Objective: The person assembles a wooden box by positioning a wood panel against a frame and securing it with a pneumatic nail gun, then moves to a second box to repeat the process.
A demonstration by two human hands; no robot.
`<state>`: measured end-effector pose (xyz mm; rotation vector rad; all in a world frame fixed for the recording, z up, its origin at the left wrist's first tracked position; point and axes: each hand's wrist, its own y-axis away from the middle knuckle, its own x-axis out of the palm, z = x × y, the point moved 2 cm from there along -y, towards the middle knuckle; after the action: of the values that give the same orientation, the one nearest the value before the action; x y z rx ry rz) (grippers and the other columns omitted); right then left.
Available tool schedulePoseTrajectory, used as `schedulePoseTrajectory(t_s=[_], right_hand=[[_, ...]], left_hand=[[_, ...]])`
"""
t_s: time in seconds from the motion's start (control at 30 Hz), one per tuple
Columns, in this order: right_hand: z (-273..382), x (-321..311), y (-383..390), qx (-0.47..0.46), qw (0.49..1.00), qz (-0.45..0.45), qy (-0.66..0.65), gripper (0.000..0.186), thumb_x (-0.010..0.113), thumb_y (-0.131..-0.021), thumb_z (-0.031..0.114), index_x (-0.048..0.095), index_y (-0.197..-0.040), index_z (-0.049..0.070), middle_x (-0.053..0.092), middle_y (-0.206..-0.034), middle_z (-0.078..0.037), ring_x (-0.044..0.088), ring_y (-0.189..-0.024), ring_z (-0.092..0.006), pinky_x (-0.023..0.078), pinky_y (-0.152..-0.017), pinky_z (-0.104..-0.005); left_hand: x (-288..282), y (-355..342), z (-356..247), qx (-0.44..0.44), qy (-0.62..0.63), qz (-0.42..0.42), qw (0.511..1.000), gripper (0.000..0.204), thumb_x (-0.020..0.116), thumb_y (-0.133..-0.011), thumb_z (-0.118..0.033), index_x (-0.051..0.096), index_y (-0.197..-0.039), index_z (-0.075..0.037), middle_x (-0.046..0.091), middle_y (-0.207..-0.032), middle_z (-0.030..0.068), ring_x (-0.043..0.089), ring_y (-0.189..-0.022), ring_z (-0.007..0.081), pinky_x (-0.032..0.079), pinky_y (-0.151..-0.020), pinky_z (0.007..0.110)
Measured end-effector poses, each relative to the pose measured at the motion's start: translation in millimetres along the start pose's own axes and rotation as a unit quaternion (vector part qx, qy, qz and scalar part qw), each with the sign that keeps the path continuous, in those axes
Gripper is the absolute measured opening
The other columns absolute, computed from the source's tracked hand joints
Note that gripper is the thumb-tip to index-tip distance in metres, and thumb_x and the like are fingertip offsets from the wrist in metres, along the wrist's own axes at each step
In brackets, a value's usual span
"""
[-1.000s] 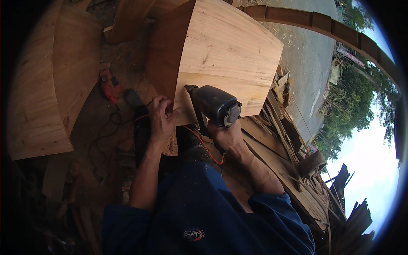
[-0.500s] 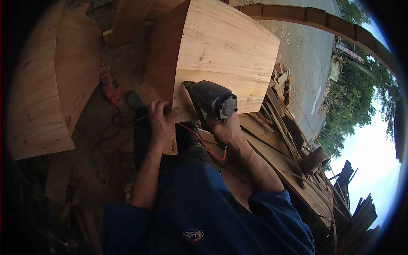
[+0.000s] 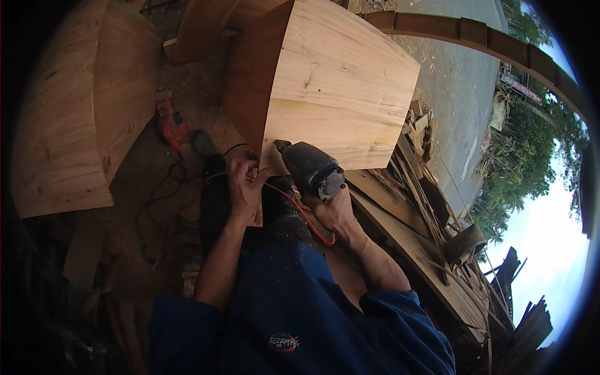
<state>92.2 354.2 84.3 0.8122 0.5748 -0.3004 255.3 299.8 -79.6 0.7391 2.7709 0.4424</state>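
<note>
far left of the grip lay one big curved pale wood panel (image 3: 69, 131), then one red power tool (image 3: 169, 123) on the dirt. left hand (image 3: 245, 185) clenched at the lower corner of the large curved light-wood block (image 3: 340, 94). just right of it, right hand (image 3: 334, 212) grasped one dark grey handheld power tool (image 3: 310, 167), its long axis pointing up-left into that corner, orange cord (image 3: 300, 212) trailing between both hands.

Left hand (image 3: 242, 185) fingers curled, right hand (image 3: 334, 212) clenched, both forearms reaching forward, bare
</note>
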Motion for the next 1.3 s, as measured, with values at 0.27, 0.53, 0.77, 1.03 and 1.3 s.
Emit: schedulePoseTrajectory(t_s=[0.27, 0.53, 0.77, 1.03, 1.3], right_hand=[[-1, 1, -2, -0.025, 0.999, -0.022, -0.004, 0.028, 0.072, -0.080, 0.009, 0.069, -0.106, 0.000, 0.074, -0.096, -0.018, 0.074, -0.092, -0.0322, 0.057, -0.082, -0.0386], [11, 4, 4, 0.060, 0.998, 0.010, -0.004, 0.027, 0.072, -0.082, 0.011, 0.069, -0.107, 0.001, 0.074, -0.099, -0.019, 0.073, -0.097, -0.0324, 0.057, -0.083, -0.0378], [2, 1, 0, -0.011, 1.000, -0.016, 0.016, 0.025, 0.071, -0.083, 0.014, 0.069, -0.103, 0.000, 0.074, -0.094, -0.021, 0.074, -0.095, -0.0326, 0.057, -0.080, -0.0390], [-13, -2, 14, 0.056, 0.998, 0.038, -0.005, 0.026, 0.074, -0.082, 0.015, 0.070, -0.102, -0.001, 0.074, -0.094, -0.022, 0.074, -0.092, -0.0340, 0.057, -0.078, -0.0413], [-54, 21, 48, -0.050, 0.999, 0.007, -0.012, 0.032, 0.081, -0.081, 0.016, 0.071, -0.106, -0.001, 0.075, -0.096, -0.020, 0.075, -0.094, -0.0314, 0.057, -0.079, -0.0392]], left_hand=[[4, 3, -6, 0.036, -0.012, -0.045, 0.998, 0.032, 0.084, -0.082, -0.009, 0.066, -0.107, -0.001, 0.054, -0.105, 0.0098, 0.058, -0.085, 0.0188, 0.051, -0.074, 0.032], [-2, 1, -7, 0.071, -0.038, -0.029, 0.996, 0.032, 0.084, -0.082, -0.007, 0.067, -0.108, 0.002, 0.050, -0.107, 0.0092, 0.058, -0.086, 0.0172, 0.052, -0.076, 0.031], [-2, 1, -17, 0.007, 0.017, -0.001, 1.000, 0.030, 0.083, -0.082, -0.005, 0.068, -0.107, 0.003, 0.048, -0.109, 0.0088, 0.058, -0.089, 0.0182, 0.052, -0.075, 0.031], [-2, 2, -4, -0.059, 0.025, 0.030, 0.998, 0.033, 0.082, -0.085, -0.017, 0.071, -0.110, 0.001, 0.053, -0.110, 0.0095, 0.058, -0.098, 0.0205, 0.049, -0.086, 0.035], [-6, 14, -4, -0.075, 0.016, 0.019, 0.997, 0.034, 0.073, -0.092, -0.018, 0.069, -0.119, 0.001, 0.059, -0.115, 0.0084, 0.059, -0.100, 0.0168, 0.047, -0.090, 0.030]])
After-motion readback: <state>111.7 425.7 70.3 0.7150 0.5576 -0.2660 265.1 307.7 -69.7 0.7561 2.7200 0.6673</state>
